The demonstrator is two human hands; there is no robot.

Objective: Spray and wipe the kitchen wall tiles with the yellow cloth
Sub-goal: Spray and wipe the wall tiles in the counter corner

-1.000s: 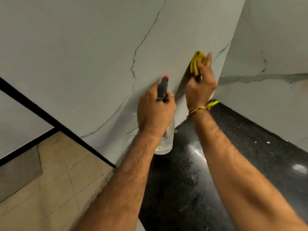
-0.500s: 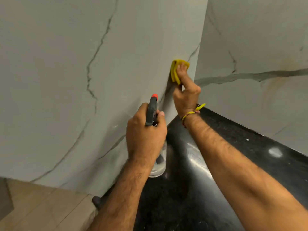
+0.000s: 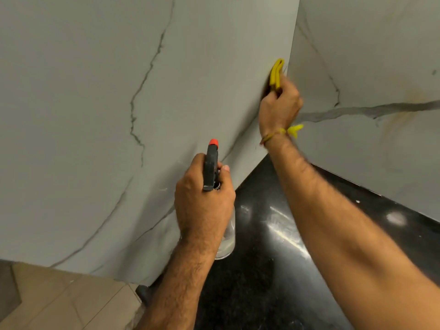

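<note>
My right hand grips a folded yellow cloth and presses it against the pale marble-look wall tile, close to the inner corner where two walls meet. My left hand holds a clear spray bottle by its black trigger head with an orange nozzle, which points up at the wall. The bottle hangs just above the counter. Most of the cloth is hidden behind my fingers.
A glossy black stone counter runs under both arms to the corner. The right wall tile has a grey vein and a yellowish stain. Beige floor tiles lie at the lower left.
My right hand slid the cloth up and toward the corner of the wall. The left hand with the bottle stayed low in front of the wall; the view swung left.
</note>
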